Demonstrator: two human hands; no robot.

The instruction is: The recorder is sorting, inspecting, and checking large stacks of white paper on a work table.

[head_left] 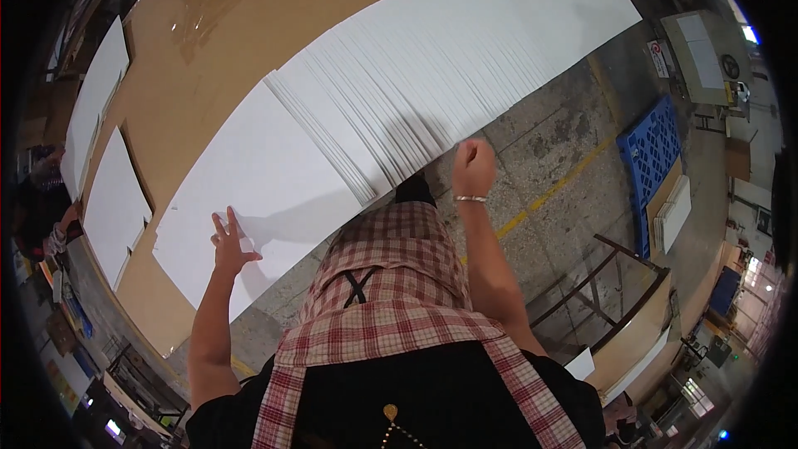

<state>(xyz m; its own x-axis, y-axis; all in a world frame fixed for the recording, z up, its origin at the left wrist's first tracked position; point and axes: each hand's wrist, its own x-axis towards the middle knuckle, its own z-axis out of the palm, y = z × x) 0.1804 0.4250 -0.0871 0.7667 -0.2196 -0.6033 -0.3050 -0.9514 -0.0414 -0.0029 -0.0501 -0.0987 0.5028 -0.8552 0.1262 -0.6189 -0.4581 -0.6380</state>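
A long row of white sheets (pixel 391 100), fanned out and overlapping, lies along the near edge of a brown table. My left hand (pixel 231 241) rests over the wide white sheet (pixel 258 162) at the left end of the row, its fingers spread and its shadow falling on the surface. Curled into a fist, my right hand (pixel 474 168) is beside the near edge of the fanned sheets, over the floor. Nothing shows sticking out of that fist. A bracelet circles the right wrist.
More white sheets (pixel 115 199) lie on the brown tabletop (pixel 166 100) at the far left, near another person's hand (pixel 66 218). A blue pallet (pixel 652 162) stands at the right, with a metal frame (pixel 615 283) nearer me. A yellow line crosses the floor.
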